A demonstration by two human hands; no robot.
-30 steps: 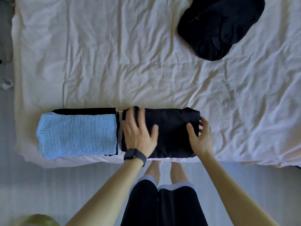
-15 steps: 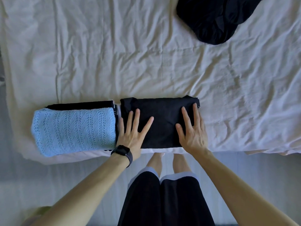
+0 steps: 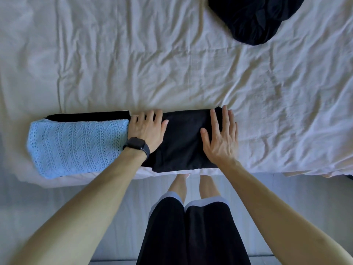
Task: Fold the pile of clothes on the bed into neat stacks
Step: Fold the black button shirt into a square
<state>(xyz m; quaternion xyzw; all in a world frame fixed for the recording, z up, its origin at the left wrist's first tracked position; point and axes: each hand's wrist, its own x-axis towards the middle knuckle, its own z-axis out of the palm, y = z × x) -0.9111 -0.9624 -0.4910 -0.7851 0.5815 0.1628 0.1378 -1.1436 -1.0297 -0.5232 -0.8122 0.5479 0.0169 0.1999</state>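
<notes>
A folded black garment (image 3: 183, 140) lies at the near edge of the bed (image 3: 133, 64). My left hand (image 3: 147, 129), with a dark watch on the wrist, rests flat on the garment's left end. My right hand (image 3: 221, 136) presses flat on its right end, fingers straight and spread. To the left sits a stack with a folded light blue knit (image 3: 76, 146) on top of a black folded piece (image 3: 87, 116). An unfolded black heap (image 3: 254, 18) lies at the far right of the bed.
The wrinkled cream sheet covers the whole bed, with bare sheet between the stacks and the black heap. My legs in dark shorts (image 3: 191, 232) and bare feet stand on the pale floor (image 3: 57, 203) against the bed's near edge.
Both hands have slid farther up over the black folded garment, toward its far edge. The left hand now lies against the blue stack's right side.
</notes>
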